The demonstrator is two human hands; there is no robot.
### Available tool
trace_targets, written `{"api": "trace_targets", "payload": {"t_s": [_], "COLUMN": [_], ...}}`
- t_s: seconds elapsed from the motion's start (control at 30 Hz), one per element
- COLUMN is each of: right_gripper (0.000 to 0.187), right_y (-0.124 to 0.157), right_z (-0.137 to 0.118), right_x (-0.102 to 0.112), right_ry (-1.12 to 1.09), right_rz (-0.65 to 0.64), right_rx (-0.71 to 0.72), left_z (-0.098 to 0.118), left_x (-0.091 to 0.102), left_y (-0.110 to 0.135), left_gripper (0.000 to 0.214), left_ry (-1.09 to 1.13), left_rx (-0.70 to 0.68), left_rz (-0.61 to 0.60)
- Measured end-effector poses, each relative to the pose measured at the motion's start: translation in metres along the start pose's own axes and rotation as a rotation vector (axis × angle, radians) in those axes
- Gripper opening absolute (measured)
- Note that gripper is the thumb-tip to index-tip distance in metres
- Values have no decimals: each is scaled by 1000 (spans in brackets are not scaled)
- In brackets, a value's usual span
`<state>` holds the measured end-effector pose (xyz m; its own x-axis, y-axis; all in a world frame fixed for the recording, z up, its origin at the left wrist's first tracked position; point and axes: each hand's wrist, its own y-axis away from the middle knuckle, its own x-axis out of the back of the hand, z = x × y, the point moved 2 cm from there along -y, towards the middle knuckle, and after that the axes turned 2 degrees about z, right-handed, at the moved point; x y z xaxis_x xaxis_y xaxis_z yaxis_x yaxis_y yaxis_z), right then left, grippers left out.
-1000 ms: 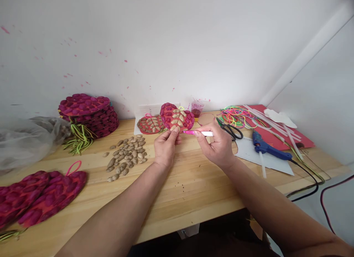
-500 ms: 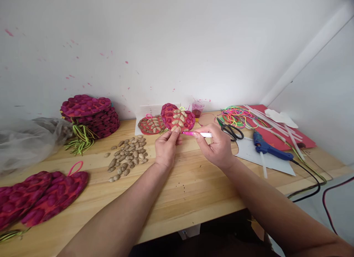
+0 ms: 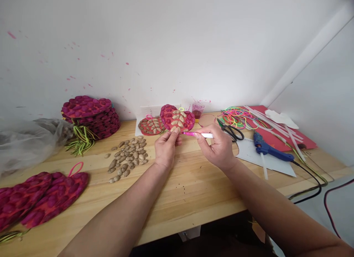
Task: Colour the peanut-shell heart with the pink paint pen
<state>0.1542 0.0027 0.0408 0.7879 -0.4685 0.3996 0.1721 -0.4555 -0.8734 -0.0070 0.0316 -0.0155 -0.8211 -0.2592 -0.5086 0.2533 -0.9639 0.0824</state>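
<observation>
My left hand (image 3: 166,148) pinches the lower edge of a red heart-shaped peanut plaque (image 3: 169,121), tilted up above the table. Its outer peanuts are magenta, while those down the middle are pale and bare. My right hand (image 3: 218,146) grips a white-handled paintbrush (image 3: 204,135) stained magenta toward the front. The brush tip is at the plaque's lower right edge, close to my left fingertips; whether it touches is too small to tell. Behind on the left lies another red plaque (image 3: 151,126) with unpainted peanuts. A clear cup (image 3: 197,113) of dark red paint stands behind the plaque.
Loose peanuts (image 3: 129,155) lie left of my hands. Beyond them are a stack of magenta plaques (image 3: 91,116) and a plastic bag (image 3: 30,142). Two more plaques (image 3: 61,198) lie front left. Scissors (image 3: 231,131), colourful cords (image 3: 239,116) and a blue glue gun (image 3: 272,150) are on the right.
The right hand and brush have shifted very slightly to the right. Both hands keep their grips, and the plaque stays almost in place.
</observation>
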Motion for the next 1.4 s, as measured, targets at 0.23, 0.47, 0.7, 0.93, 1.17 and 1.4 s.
{"api": "trace_targets", "payload": {"t_s": [0.23,0.47,0.7,0.93,1.17,1.4], "right_gripper": [9,7,5,6,5,4], "right_y": [0,-1,0,0,1,1], "right_z": [1,1,1,3,5,4], "right_x": [0,3,1,3,3,3], "right_ry": [1,-10,-12,-16,3,-32], "right_rz": [-6,25,-4,25,22,20], "right_rx": [14,-8,15,-4,-14,-19], "left_z": [4,6,7,8,8,8], "left_x": [-3,-5,-5,-4,-5,-6], "left_y": [3,4,6,5,5,6], "left_gripper": [37,31,24,18,13,14], "left_ry": [79,166,193,225,231,217], "left_rx": [57,140,189,227,250,236], "left_rz": [15,55,62,80,73,73]}}
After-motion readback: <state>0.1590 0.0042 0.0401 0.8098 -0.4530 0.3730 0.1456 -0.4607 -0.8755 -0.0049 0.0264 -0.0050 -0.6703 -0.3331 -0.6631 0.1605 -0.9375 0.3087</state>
